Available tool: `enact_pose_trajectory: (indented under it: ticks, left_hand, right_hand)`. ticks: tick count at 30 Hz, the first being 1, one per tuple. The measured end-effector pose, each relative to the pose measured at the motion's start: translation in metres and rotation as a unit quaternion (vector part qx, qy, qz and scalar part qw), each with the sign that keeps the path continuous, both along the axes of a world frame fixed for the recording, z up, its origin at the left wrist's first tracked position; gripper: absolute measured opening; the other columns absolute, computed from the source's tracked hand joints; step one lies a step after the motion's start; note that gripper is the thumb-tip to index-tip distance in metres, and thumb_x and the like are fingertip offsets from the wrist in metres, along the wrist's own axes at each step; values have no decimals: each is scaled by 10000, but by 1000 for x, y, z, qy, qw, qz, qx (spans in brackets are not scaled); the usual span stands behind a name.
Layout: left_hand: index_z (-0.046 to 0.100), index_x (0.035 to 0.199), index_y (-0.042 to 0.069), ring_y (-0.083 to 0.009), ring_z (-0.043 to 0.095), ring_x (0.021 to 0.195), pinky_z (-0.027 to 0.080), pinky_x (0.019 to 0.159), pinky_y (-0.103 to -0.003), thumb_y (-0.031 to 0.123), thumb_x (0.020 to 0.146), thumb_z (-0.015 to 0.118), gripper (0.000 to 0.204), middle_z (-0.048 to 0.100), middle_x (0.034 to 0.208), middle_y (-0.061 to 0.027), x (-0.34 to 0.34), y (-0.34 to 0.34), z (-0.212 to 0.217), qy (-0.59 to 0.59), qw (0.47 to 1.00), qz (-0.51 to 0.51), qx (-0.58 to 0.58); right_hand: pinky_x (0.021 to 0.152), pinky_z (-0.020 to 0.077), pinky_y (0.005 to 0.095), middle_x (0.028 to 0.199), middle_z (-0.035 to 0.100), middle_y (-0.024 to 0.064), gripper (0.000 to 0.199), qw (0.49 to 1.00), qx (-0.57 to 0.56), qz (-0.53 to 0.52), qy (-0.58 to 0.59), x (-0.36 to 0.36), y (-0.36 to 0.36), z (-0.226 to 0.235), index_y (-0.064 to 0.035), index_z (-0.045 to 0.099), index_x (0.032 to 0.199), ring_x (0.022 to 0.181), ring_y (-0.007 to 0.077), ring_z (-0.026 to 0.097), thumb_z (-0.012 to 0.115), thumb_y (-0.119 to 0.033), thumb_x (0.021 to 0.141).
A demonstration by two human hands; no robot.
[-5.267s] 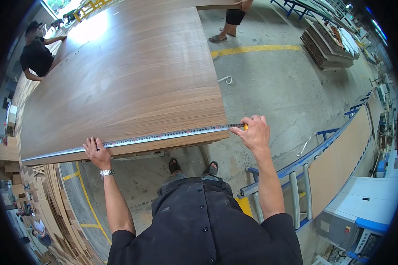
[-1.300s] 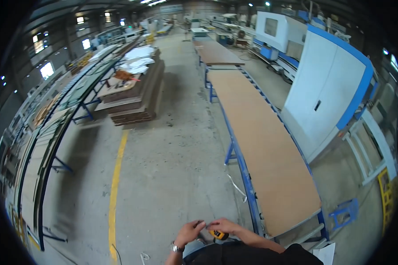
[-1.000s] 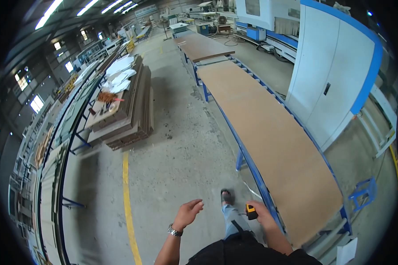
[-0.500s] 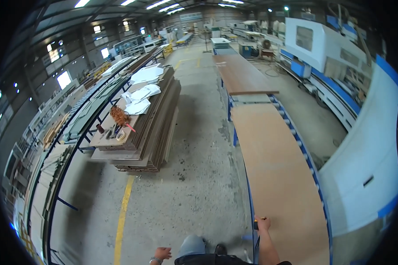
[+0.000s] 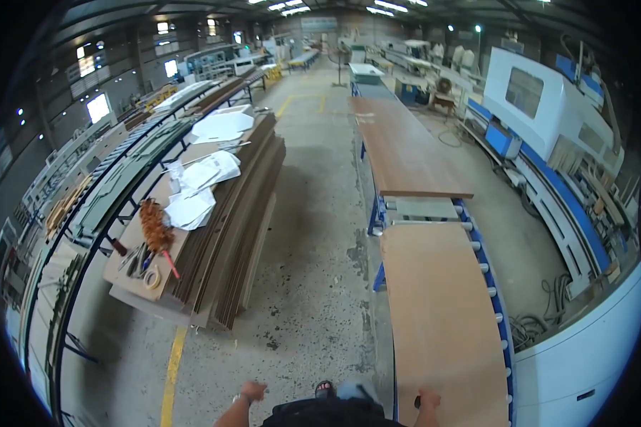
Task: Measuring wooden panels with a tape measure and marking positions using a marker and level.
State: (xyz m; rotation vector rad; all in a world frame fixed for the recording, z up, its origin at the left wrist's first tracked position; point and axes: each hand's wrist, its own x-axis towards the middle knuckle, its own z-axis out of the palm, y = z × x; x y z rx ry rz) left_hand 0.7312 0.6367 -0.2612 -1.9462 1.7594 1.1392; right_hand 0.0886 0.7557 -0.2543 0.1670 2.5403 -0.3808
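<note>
My right hand (image 5: 428, 397) is closed at the near end of a long light-brown board (image 5: 441, 306) lying on a roller conveyor. A small dark tool (image 5: 417, 402) juts from its left side; blur and the fingers hide its exact kind. My left hand (image 5: 253, 391) hangs over the concrete floor on the left, fingers loosely bent with one pointing out, and nothing shows in it. A second, darker brown panel (image 5: 406, 146) lies farther along the same line.
To the left stands a tall stack of brown panels (image 5: 224, 235) bearing white sheets (image 5: 192, 203), an orange-brown duster (image 5: 153, 224) and a tape roll (image 5: 152, 278). Blue conveyor rollers (image 5: 492, 292) edge the board. A white-and-blue machine (image 5: 523, 89) stands right; hoses (image 5: 541, 324) lie below it.
I have moved forward along the conveyor; the panel stack and the darker panel are nearer. My right hand is now lower in view, still with the small tool, and my left hand has swung up slightly.
</note>
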Motion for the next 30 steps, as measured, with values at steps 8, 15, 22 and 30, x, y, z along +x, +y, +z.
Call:
enact_pose_trajectory:
  ticks: [8,15,22,30]
  left_hand:
    - [728,1024,24,-146,701,710,562,693,-321,369,925,612,377,732,803,-69,-149,-423,76,204,942,158,-215]
    - [740,907,52,-249,713,738,582,738,-346,461,847,661,421,741,854,-108,-156,-537,64,60,948,299,96]
    - [741,979,47,-245,719,822,575,730,-380,348,879,607,344,735,1001,-109,-182,-641,20,-15,939,310,147]
    - [705,938,119,-333,697,927,548,833,-425,289,870,611,206,720,937,-173,-241,-984,-40,8,998,67,18]
  right_hand:
    - [789,547,426,986,663,173,523,975,83,38,202,-74,-229,-28,19,561,1169,845,275,651,791,-199,754]
    - [976,456,448,1312,578,227,441,888,144,422,114,-131,-482,30,17,641,1196,1184,368,547,628,-314,905]
    - [1034,412,474,1312,561,256,417,739,167,453,469,-219,-774,-18,24,632,1207,1233,411,502,623,-258,899]
    - [910,472,471,1187,628,265,374,858,-253,409,181,-148,-1168,63,50,649,1092,1086,421,586,635,-251,870]
